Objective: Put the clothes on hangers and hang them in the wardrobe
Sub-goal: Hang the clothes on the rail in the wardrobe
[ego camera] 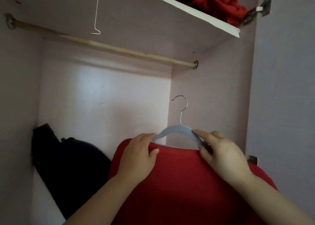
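Observation:
A red garment hangs on a grey hanger whose metal hook points up, inside the open wardrobe. My left hand grips the garment's left shoulder over the hanger arm. At the right arm of the hanger, my right hand pinches the hanger and the cloth. The wooden rail runs across the wardrobe well above the hook and carries nothing.
A bent wire hook dangles from above near the rail. Dark bags or clothes lie at the wardrobe's lower left. The upper shelf holds red and dark clothes. The wardrobe's right wall stands close to the hanger.

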The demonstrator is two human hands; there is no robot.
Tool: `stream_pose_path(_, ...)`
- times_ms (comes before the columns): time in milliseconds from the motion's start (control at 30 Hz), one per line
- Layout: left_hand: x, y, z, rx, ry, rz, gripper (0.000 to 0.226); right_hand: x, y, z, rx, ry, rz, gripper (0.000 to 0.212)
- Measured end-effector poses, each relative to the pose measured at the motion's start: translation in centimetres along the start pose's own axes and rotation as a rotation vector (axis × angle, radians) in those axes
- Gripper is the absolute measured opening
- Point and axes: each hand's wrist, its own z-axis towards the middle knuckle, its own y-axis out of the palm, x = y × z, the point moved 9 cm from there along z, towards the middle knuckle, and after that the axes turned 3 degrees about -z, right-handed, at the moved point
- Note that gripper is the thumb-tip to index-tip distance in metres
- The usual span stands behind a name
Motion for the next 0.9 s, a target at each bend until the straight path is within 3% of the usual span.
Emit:
stream_pose_path(467, -3.2, 2.0, 15.0, 0.128, 0.119, 0.272, 0.049, 9.7, 3.5, 23.1, 0.129, 0.035, -0.251, 0.026)
stream_pose_path(633, -4.3, 3.0, 17.9, 0.178, 0.115, 0.332, 0.05, 12.4, 2.8, 28.4, 0.227, 0.057, -0.32, 0.025)
stream_pose_path(900, -5.2, 4.9, 19.6, 0.194, 0.139, 0.373, 0.051, 15.2, 5.0, 32.6, 0.198, 0.124, -0.331, 0.033)
